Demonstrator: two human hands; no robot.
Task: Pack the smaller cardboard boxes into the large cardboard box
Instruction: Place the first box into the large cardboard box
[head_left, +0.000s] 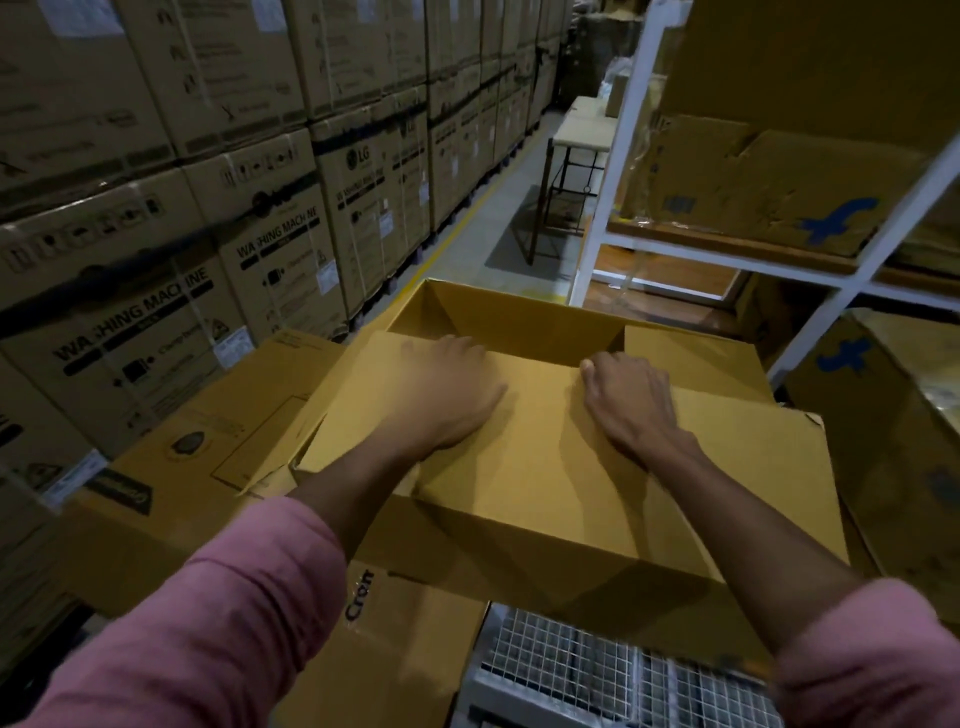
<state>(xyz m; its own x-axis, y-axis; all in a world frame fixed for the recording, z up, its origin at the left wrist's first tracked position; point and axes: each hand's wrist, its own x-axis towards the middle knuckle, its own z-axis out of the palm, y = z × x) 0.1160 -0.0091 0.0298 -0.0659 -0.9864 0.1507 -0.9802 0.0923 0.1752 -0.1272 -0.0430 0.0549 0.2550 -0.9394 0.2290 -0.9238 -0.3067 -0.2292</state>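
While the large box (519, 322) at twelve o'clock looks empty, the left hand (447, 395) and right hand (631, 402) press open-palmed on its flaps (545, 441), so packing seems unstarted.

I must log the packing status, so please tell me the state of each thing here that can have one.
Large cardboard box: open, far part looks empty.
Near flap: folded over the opening, under both hands.
Left hand: flat on flap, holding nothing.
Right hand: flat on flap, holding nothing.
Shelf boxes: closed, dented.
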